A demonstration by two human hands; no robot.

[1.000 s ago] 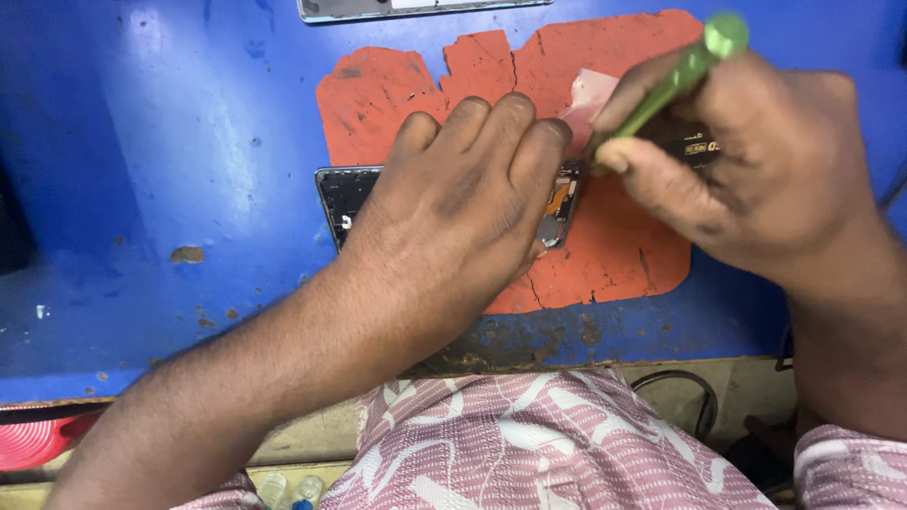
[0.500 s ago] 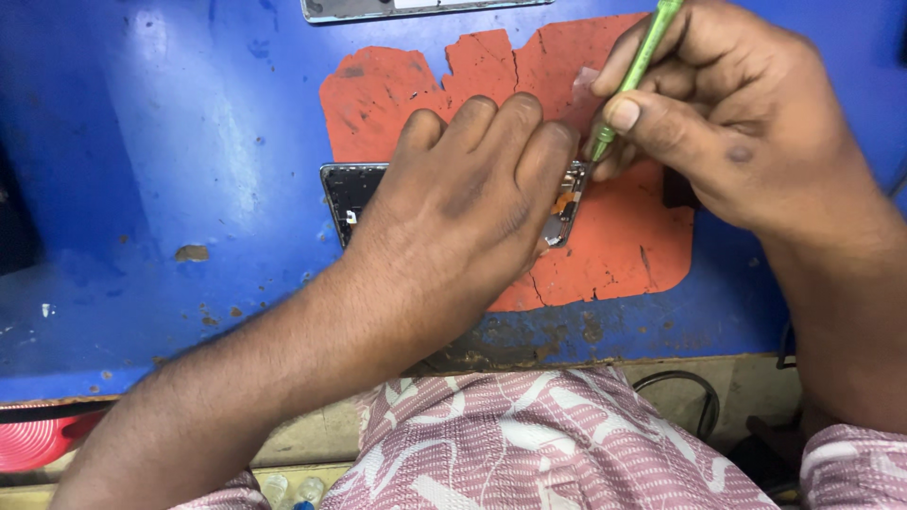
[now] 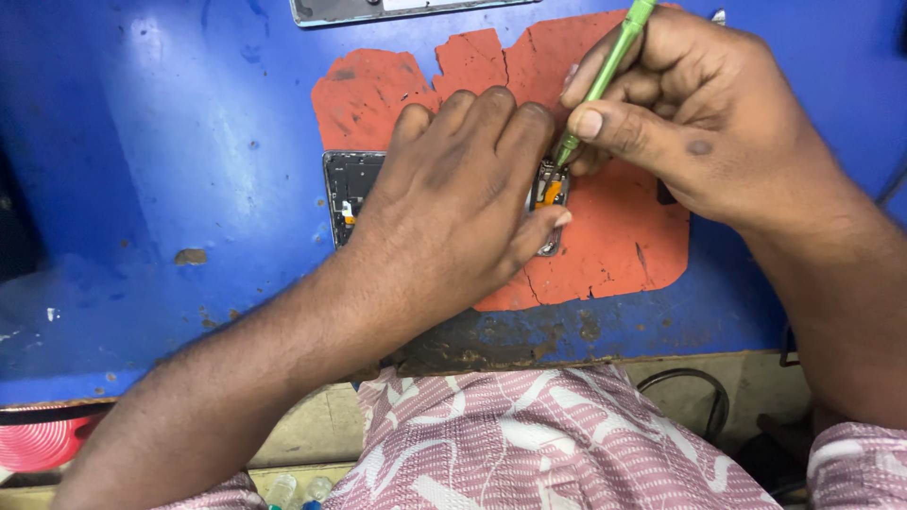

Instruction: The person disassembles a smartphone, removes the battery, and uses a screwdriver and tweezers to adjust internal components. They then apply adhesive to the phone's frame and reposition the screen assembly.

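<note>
An opened phone (image 3: 348, 189) lies on a torn orange mat (image 3: 605, 236) on the blue worktable (image 3: 161, 170). My left hand (image 3: 453, 203) lies flat over most of the phone and presses it down. Only the phone's left end and its right end, with an orange flex part (image 3: 548, 194), show. My right hand (image 3: 704, 113) holds a thin green screwdriver (image 3: 605, 76) like a pen. Its tip touches the phone's right end, just beside my left fingertips.
A grey flat panel (image 3: 378, 9) lies at the table's far edge. The table's worn front edge (image 3: 529, 345) runs above my patterned shirt. A black cable (image 3: 690, 387) hangs below the edge at right. A red object (image 3: 38, 442) sits at lower left.
My right hand swung the green screwdriver from a slanted hold to nearly upright and brought its tip down onto the phone's right end. The left hand has stayed on the phone.
</note>
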